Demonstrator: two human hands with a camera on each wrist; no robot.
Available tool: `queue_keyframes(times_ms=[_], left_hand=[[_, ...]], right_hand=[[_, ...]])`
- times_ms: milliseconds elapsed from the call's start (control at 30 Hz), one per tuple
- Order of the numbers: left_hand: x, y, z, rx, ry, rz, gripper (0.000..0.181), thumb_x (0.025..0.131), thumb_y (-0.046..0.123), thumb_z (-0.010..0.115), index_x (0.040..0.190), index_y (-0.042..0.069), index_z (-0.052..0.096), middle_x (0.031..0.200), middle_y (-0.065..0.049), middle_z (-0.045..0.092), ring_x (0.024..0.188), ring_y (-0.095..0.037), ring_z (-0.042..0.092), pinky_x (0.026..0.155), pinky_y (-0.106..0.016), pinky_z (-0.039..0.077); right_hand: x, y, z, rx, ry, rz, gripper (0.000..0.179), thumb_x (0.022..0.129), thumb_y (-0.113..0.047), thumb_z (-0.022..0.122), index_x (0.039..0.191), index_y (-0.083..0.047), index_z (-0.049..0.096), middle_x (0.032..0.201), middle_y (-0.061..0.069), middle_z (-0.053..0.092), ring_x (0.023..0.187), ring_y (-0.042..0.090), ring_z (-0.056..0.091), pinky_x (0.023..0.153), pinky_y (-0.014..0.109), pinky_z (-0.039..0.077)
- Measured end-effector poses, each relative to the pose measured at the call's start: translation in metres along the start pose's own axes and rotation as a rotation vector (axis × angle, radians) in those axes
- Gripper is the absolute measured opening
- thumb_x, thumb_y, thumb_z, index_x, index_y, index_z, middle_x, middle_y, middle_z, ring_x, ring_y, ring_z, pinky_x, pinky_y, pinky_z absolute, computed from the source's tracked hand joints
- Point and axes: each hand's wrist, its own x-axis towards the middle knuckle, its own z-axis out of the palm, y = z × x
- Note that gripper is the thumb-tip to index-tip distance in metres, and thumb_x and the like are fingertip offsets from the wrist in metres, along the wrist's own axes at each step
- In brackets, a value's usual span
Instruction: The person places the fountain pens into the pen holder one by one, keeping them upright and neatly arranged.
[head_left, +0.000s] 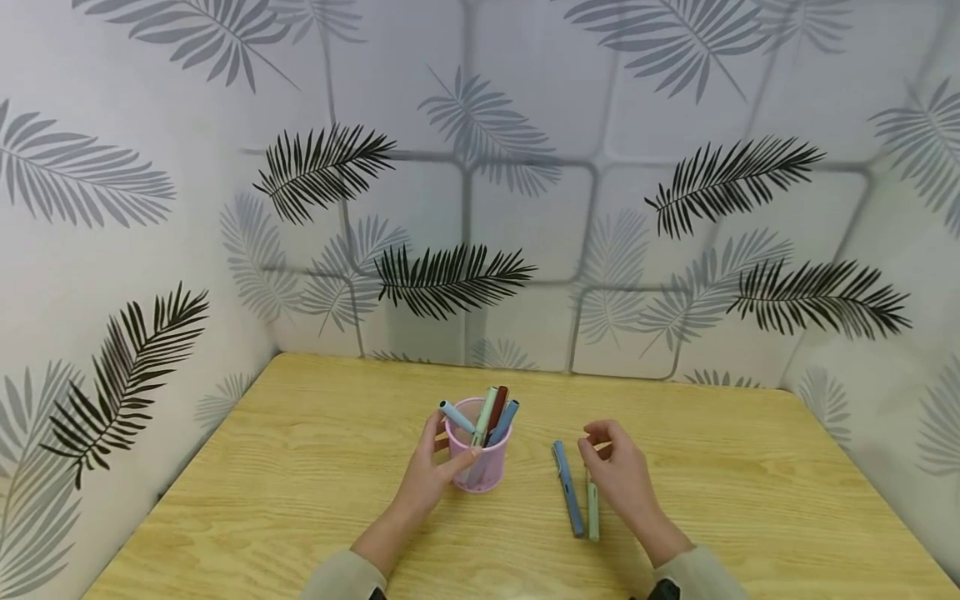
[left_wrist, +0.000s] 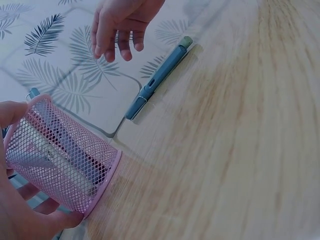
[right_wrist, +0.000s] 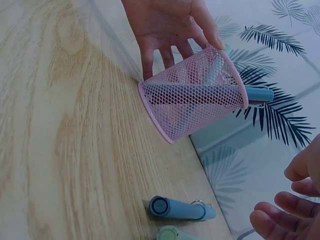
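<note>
Gripping a pink mesh cup [head_left: 492, 468] with the left hand [head_left: 427, 477]; holding nothing in the right hand [head_left: 621, 482].
Curling left thumb and fingers round the cup, upright on the wooden table [head_left: 262, 500] at 9 o'clock from the right hand. Hanging right fingers loosely curled, over a loose blue pen [head_left: 567, 490] at 8 o'clock and a loose green pen [head_left: 593, 510] at 7, partly hidden in the head view. Showing inside the cup: a light blue pen [head_left: 456, 416] leaning to 10 o'clock, a pale green pen [head_left: 484, 417] and dark red pen [head_left: 498, 407] to 1, a darker blue pen [head_left: 503, 422] to between 1 and 2.
</note>
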Motion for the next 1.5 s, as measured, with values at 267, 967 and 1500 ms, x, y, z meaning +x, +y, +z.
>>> queue_keyframes(times_ms=[267, 967, 1500], left_hand=[[-0.002, 0.000, 0.000, -0.006, 0.005, -0.005, 0.071, 0.088, 0.015, 0.063, 0.145, 0.004, 0.021, 0.135, -0.028, 0.034, 0.118, -0.044, 0.040, 0.088, -0.052, 0.043], [0.001, 0.004, 0.000, -0.011, 0.002, 0.002, 0.071, 0.088, 0.014, 0.063, 0.145, 0.004, 0.020, 0.136, -0.027, 0.033, 0.117, -0.045, 0.040, 0.086, -0.050, 0.045], [-0.001, 0.004, 0.001, -0.016, 0.004, -0.008, 0.069, 0.089, 0.015, 0.062, 0.144, 0.006, 0.022, 0.136, -0.026, 0.034, 0.118, -0.043, 0.039, 0.086, -0.050, 0.046]], right_hand=[[-0.002, 0.007, -0.002, -0.125, -0.046, 0.067, 0.025, 0.089, -0.013, 0.061, 0.109, 0.002, 0.057, 0.091, 0.010, 0.059, 0.071, 0.019, 0.055, 0.056, 0.029, 0.046], [-0.001, 0.019, -0.008, -0.293, -0.139, 0.153, 0.035, 0.087, -0.017, 0.062, 0.105, 0.012, 0.052, 0.089, 0.020, 0.059, 0.076, 0.026, 0.058, 0.061, 0.037, 0.048], [0.000, 0.020, 0.000, -0.227, -0.210, 0.295, 0.042, 0.089, -0.016, 0.059, 0.114, 0.013, 0.043, 0.051, 0.001, 0.046, 0.039, 0.009, 0.039, 0.040, 0.024, 0.040]])
